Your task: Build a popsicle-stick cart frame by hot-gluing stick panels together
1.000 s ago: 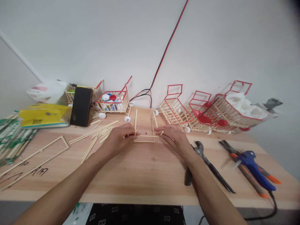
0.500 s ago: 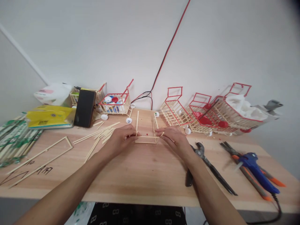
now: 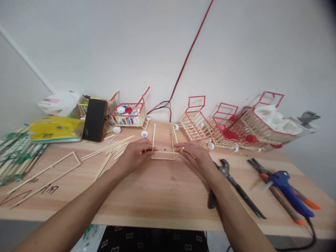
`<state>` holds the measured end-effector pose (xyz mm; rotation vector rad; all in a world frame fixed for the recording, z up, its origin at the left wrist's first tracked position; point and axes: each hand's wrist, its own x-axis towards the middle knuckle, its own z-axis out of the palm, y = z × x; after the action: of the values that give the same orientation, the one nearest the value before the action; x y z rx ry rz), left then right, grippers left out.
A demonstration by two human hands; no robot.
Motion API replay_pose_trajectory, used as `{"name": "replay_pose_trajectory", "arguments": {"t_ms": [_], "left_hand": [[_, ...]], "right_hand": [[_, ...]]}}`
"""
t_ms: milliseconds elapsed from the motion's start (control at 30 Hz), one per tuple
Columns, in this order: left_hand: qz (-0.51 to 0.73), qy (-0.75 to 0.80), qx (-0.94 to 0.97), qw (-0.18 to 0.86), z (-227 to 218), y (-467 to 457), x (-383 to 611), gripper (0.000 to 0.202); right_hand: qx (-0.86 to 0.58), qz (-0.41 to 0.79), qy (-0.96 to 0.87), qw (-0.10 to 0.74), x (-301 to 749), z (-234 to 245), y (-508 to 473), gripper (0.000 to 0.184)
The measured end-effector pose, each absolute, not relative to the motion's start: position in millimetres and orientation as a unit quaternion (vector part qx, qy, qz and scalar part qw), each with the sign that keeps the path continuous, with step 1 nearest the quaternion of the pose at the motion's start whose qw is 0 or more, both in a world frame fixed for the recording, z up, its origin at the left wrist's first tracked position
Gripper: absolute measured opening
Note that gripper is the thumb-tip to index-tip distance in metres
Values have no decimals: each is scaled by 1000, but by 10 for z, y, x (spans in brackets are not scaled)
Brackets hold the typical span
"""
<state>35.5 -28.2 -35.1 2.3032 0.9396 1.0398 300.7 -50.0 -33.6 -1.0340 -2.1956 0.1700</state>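
A small frame of thin wooden sticks [image 3: 164,159] stands on the wooden table in front of me, with upright-looking sticks at its left and right. My left hand [image 3: 139,149] pinches its left front corner between thumb and fingers. At the right front corner, the fingers of my right hand [image 3: 193,152] close on the end of the front crosswise stick [image 3: 168,152]. My fingers partly cover both corners. Left of my left hand lie several loose sticks [image 3: 115,148].
Small stick-built carts [image 3: 198,126] with red rims line the wall. On the right lie black-handled pliers [image 3: 236,185], orange-handled pliers [image 3: 282,201] and a blue glue gun [image 3: 288,192]. A phone [image 3: 95,120], yellow tissue pack [image 3: 56,129], wrapped stick bundles [image 3: 18,154] and a three-sided stick frame [image 3: 52,166] occupy the left.
Both hands keep their hold at the frame's front corners. Only a slight shift of the left fingers and the camera shows.
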Motion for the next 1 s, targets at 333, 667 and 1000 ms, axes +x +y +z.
{"name": "replay_pose_trajectory", "arguments": {"t_ms": [333, 667, 1000], "left_hand": [[372, 350, 828, 233, -353, -283, 360, 13], [373, 345, 825, 246, -405, -271, 341, 13], [385, 337, 824, 242, -408, -266, 338, 12]], "right_hand": [[-406, 83, -843, 344, 2998, -324, -519, 18], [-409, 76, -842, 345, 2990, -333, -530, 20], [-418, 73, -842, 335, 2991, -358, -528, 21]]}}
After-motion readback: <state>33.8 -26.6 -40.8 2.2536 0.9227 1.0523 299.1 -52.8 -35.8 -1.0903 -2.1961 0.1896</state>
